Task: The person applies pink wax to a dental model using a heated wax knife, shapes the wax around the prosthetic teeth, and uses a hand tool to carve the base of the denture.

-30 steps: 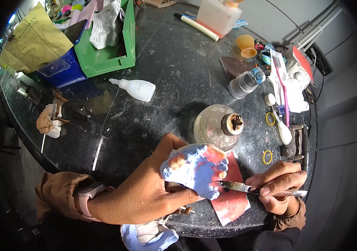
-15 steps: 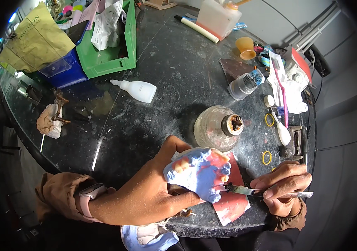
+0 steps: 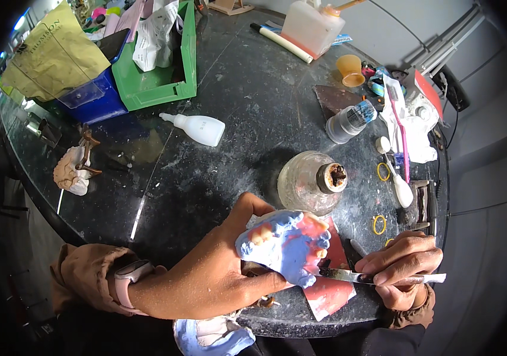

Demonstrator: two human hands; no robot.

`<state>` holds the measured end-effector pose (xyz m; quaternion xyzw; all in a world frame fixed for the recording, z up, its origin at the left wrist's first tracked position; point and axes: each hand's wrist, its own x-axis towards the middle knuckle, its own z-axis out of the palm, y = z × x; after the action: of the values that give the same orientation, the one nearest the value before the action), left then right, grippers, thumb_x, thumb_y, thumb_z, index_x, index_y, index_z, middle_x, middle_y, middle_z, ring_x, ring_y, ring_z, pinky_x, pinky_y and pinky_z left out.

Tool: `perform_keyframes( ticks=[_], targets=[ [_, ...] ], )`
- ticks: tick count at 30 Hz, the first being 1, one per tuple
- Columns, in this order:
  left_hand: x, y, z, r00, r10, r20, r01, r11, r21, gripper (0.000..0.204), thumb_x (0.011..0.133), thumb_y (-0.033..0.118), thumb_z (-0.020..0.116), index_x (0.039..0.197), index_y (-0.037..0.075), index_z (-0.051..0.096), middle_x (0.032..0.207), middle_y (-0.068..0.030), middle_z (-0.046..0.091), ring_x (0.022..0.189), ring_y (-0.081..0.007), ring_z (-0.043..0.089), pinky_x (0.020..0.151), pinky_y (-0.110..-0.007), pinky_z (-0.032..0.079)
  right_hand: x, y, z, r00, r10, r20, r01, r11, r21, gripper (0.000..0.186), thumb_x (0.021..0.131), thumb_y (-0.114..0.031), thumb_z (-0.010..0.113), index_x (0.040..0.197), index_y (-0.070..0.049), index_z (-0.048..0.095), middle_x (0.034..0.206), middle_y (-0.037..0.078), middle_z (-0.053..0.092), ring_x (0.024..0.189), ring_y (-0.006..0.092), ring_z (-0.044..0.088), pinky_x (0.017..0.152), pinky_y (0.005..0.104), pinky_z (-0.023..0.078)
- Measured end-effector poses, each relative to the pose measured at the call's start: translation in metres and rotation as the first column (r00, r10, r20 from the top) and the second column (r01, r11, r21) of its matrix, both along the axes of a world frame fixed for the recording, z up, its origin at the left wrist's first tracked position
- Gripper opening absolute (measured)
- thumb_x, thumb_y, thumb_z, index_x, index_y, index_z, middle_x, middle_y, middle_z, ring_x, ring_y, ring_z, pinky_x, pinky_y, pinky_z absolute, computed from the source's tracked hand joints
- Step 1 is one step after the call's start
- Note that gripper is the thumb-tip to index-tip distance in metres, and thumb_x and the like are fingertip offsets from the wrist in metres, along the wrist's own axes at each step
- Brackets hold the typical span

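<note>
Now we are gripping the blue cast (image 3: 286,252) in our left hand (image 3: 218,270), the thumb running along its lower edge and the other fingers bending behind, so this hand is clamping firmly around it. The cast is hanging above the table (image 3: 235,160) near its front edge, turning its cream teeth (image 3: 260,235) upward. Our right hand (image 3: 404,267) is pinching the knife (image 3: 342,275) between thumb and fingers, and the blade is pointing left, its end meeting the cast's lower right side; whether it is pressing in, we cannot tell. Beneath the blade, a pink sheet (image 3: 331,299) is lying, partly hidden. Just beyond the cast, a glass lamp (image 3: 304,184) is standing, while a second cast (image 3: 206,338) is showing below the table's near edge. Farther off, a white bottle (image 3: 203,129) is lying near a green bin (image 3: 158,95).
</note>
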<state>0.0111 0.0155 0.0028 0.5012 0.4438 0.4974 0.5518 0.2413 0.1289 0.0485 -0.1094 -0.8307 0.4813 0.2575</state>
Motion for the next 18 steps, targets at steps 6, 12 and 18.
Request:
perform_keyframes(
  ticks=[6,12,18],
  targets=[
    [-0.003,0.003,0.000,0.992,-0.024,-0.122,0.037,0.994,0.102,0.056,0.068,-0.002,0.072,0.112,0.001,0.038,0.105,-0.0055,0.037,0.099,-0.0117,0.048,0.081,-0.027,0.043,0.000,0.001,-0.001,1.000,0.026,0.003,-0.026,1.000,0.014,0.017,0.064,0.001,0.064,0.081,-0.003,0.068,0.085,0.013,0.066,0.075,0.0199,0.067,0.066,0.0270,0.057],
    [-0.002,0.001,-0.001,0.997,-0.026,-0.075,0.031,0.997,0.068,0.057,0.069,-0.002,0.072,0.113,0.001,0.036,0.105,-0.0055,0.039,0.100,-0.0111,0.048,0.081,-0.027,0.044,0.000,0.000,0.004,1.000,0.025,0.015,-0.025,0.999,0.033,0.018,0.064,0.002,0.063,0.082,-0.002,0.067,0.085,0.013,0.065,0.076,0.0211,0.067,0.067,0.0277,0.057],
    [0.000,-0.001,0.001,0.998,-0.002,0.064,0.005,0.999,-0.043,0.059,0.069,-0.001,0.071,0.113,0.002,0.033,0.106,-0.0057,0.040,0.097,-0.0099,0.050,0.076,-0.024,0.046,-0.002,0.005,-0.002,0.998,0.047,-0.031,-0.046,0.999,0.030,0.017,0.065,0.002,0.063,0.081,-0.001,0.067,0.085,0.015,0.065,0.075,0.0227,0.067,0.065,0.0279,0.057]
  ],
)
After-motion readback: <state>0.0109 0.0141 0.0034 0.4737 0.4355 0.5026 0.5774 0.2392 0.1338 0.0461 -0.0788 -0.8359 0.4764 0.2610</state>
